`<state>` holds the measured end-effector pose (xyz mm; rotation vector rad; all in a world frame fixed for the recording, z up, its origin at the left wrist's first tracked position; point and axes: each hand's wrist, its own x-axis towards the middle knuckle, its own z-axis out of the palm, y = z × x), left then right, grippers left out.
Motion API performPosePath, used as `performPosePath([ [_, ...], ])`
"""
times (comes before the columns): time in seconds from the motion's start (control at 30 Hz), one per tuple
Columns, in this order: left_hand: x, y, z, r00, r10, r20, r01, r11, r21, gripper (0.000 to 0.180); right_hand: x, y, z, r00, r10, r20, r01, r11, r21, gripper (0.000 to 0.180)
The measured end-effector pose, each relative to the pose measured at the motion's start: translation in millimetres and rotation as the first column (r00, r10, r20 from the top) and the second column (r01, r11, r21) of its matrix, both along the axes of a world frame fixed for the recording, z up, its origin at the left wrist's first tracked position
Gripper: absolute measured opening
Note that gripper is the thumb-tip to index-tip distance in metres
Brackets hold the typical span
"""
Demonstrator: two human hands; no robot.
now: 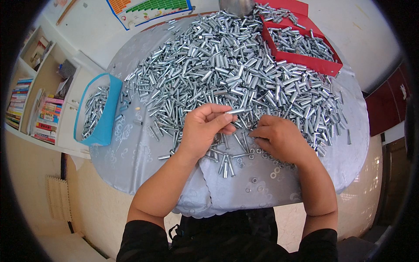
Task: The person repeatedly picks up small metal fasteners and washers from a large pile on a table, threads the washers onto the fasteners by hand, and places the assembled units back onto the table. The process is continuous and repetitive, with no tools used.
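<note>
Centrally, a metal sleeve [236, 112] is held over the fastener pile [218, 61]; the left hand [204, 126] pinches one end, leaving the other exposed. The right hand [278, 136] curls at the pile's near edge; I cannot tell its grip. A blue bin [105, 129] and red box [307, 65] confine loose parts [95, 107] on the grey tablecloth [142, 163]; books [46, 120] stand at left.

Metal sleeve [238, 111]: shiny silver cylinder, nearly level, pinched in your left hand [205, 126]
Metal pile [209, 65]: loose pieces at all angles, near edge by your right hand [276, 137]
</note>
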<state>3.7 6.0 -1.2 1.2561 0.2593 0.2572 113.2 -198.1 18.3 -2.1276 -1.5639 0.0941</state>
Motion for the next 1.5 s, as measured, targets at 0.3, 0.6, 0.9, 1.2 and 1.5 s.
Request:
performPosePath([
  [0.3, 0, 0, 1, 1.0, -0.006, -0.016, 0.006, 1.0, -0.005, 0.019, -1, 3, -5, 0.999, 0.049, 0.008, -0.049, 0.999, 0.001, 0.008],
  [0.6, -1, -1, 1, 0.999, -0.013, -0.035, 0.013, 1.0, -0.004, 0.02, 0, 2, -4, 0.987, 0.007, -0.163, 0.001, 0.999, 0.05, 0.008],
  [0.9, -1, -1, 0, 0.999, -0.028, -0.021, 0.027, 1.0, -0.007, 0.019, 3, 0, 4, 0.928, -0.006, -0.372, 0.039, 0.996, 0.081, 0.014],
  [1.2, -1, -1, 2, 0.998, -0.045, -0.04, 0.045, 0.999, -0.008, 0.019, 1, 9, -1, 0.575, -0.203, -0.792, 0.527, 0.833, 0.169, 0.012],
  [1.5, -1, -3, -2, 0.998, -0.058, -0.025, 0.058, 0.998, -0.007, 0.019, -5, 13, -9, 0.591, -0.084, -0.802, 0.473, 0.842, 0.26, 0.01],
])
